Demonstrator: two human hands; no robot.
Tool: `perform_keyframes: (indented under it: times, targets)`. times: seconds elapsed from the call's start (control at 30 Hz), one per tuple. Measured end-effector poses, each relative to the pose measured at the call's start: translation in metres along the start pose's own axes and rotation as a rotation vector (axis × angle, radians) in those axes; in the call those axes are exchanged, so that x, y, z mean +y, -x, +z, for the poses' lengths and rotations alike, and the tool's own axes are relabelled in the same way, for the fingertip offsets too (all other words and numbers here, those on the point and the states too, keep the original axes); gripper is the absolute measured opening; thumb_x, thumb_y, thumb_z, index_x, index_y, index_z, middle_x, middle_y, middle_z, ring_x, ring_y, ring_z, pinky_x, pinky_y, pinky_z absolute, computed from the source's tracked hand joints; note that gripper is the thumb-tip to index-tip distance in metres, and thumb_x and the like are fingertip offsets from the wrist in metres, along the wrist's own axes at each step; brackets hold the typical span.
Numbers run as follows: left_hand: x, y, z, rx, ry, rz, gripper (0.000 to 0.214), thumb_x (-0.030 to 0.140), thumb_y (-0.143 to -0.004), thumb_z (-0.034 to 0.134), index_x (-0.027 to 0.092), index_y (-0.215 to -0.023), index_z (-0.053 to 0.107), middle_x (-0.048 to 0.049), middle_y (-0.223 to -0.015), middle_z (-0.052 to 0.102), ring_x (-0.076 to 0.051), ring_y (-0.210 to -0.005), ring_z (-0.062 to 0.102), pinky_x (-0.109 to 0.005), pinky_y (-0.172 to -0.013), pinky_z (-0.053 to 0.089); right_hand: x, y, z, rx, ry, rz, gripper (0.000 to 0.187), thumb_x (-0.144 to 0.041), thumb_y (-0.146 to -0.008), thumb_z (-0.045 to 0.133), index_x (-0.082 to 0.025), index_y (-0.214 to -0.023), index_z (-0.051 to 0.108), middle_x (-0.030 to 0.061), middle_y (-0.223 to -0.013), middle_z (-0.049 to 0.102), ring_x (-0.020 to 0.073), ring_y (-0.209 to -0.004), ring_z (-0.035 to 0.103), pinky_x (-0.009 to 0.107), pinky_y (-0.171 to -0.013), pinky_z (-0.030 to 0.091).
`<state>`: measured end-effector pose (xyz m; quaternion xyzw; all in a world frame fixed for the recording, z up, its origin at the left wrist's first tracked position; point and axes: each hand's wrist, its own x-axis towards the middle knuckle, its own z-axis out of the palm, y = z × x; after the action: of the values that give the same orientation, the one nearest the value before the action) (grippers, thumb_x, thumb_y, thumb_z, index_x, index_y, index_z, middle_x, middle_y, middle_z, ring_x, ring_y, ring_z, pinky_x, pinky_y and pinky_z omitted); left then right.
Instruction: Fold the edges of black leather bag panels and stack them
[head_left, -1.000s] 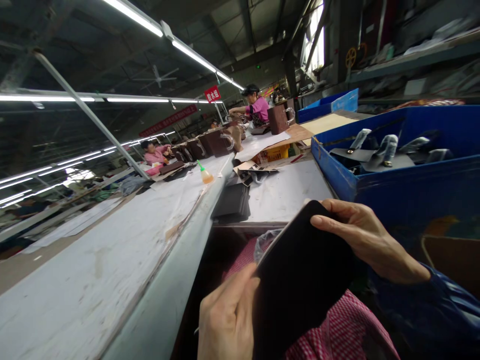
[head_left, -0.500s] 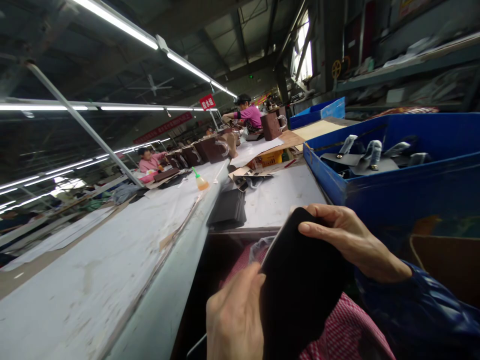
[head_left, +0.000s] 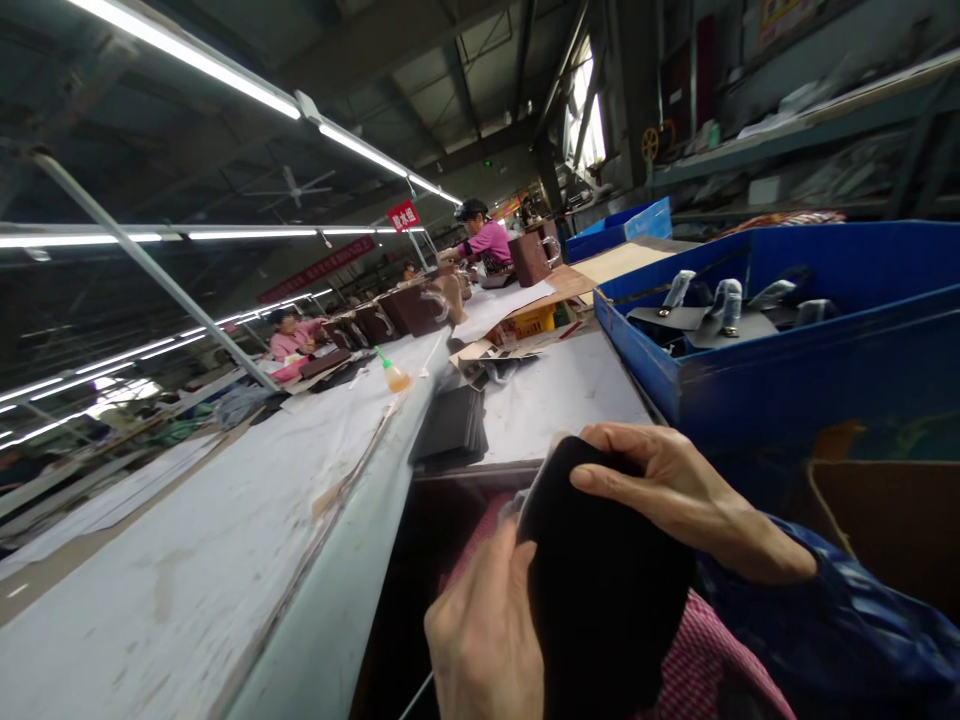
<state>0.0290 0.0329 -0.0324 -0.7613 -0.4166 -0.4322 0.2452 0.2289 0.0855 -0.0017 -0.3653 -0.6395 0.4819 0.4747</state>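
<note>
A black flat panel with rounded corners and a pale edge is held up between my two hands over my lap. My left hand grips its left edge, the thumb on the black face. At the upper right corner my right hand pinches it, thumb in front and fingers behind. The back of the panel is hidden. Just beyond it, a stack of dark flat pieces lies on the white-topped table.
To the right stands a blue bin with plastic-wrapped handles in it. A glue bottle with a green tip stands on the long table at left. Brown boxy bags and co-workers are farther back.
The panel and my right hand sit slightly lower and farther left in view. My left hand shows slightly lower and to the right. Both hands keep their hold.
</note>
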Motion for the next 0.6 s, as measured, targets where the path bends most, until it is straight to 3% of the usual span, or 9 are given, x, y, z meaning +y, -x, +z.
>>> perform_keyframes:
  times: [0.17, 0.23, 0.37, 0.5, 0.6]
  targets:
    - [0.008, 0.0, -0.007, -0.023, 0.206, -0.186, 0.011, 0.018, -0.094, 0.057, 0.018, -0.092, 0.068, 0.0012, -0.077, 0.075, -0.007, -0.063, 0.07, -0.007, -0.061, 0.051, 0.007, -0.001, -0.004, -0.095, -0.048, 0.012, 0.047, -0.059, -0.078, 0.07, -0.013, -0.077, 0.058, 0.0024, -0.069, 0.055, 0.0108, -0.062, 0.049, 0.021, -0.052, 0.04]
    - [0.011, 0.0, -0.006, -0.02, 0.206, -0.246, 0.013, 0.024, -0.094, 0.058, 0.018, -0.092, 0.07, 0.0016, -0.079, 0.076, -0.007, -0.063, 0.07, -0.008, -0.061, 0.051, 0.008, -0.002, -0.005, -0.096, -0.016, -0.034, 0.047, -0.059, -0.08, 0.068, -0.013, -0.076, 0.058, 0.0022, -0.068, 0.055, 0.0106, -0.061, 0.048, 0.021, -0.052, 0.039]
    - [0.014, 0.003, 0.002, 0.021, 0.089, -0.316, 0.028, 0.033, -0.096, 0.055, 0.011, -0.098, 0.073, -0.0055, -0.088, 0.077, -0.011, -0.074, 0.073, -0.013, -0.079, 0.055, 0.008, -0.005, -0.003, -0.084, 0.076, -0.183, 0.041, -0.052, -0.086, 0.065, -0.013, -0.074, 0.061, 0.0017, -0.067, 0.055, 0.0107, -0.061, 0.049, 0.022, -0.053, 0.04]
    - [0.019, 0.004, 0.003, 0.033, 0.0, -0.38, 0.031, 0.035, -0.097, 0.053, 0.014, -0.095, 0.075, -0.0057, -0.083, 0.077, -0.012, -0.067, 0.073, -0.015, -0.067, 0.055, 0.01, -0.005, 0.004, 0.029, 0.001, -0.408, 0.028, -0.036, -0.087, 0.069, -0.014, -0.072, 0.06, 0.0047, -0.083, 0.064, 0.0119, -0.074, 0.058, 0.022, -0.068, 0.047]
    - [0.023, 0.006, -0.003, 0.071, -0.017, -0.406, 0.022, 0.031, -0.095, 0.055, 0.019, -0.096, 0.075, -0.0024, -0.08, 0.077, -0.012, -0.061, 0.071, -0.017, -0.061, 0.054, 0.011, -0.002, 0.009, 0.113, -0.027, -0.533, 0.026, -0.025, -0.087, 0.069, -0.015, -0.067, 0.057, 0.0035, -0.085, 0.064, 0.0095, -0.075, 0.06, 0.019, -0.068, 0.047]
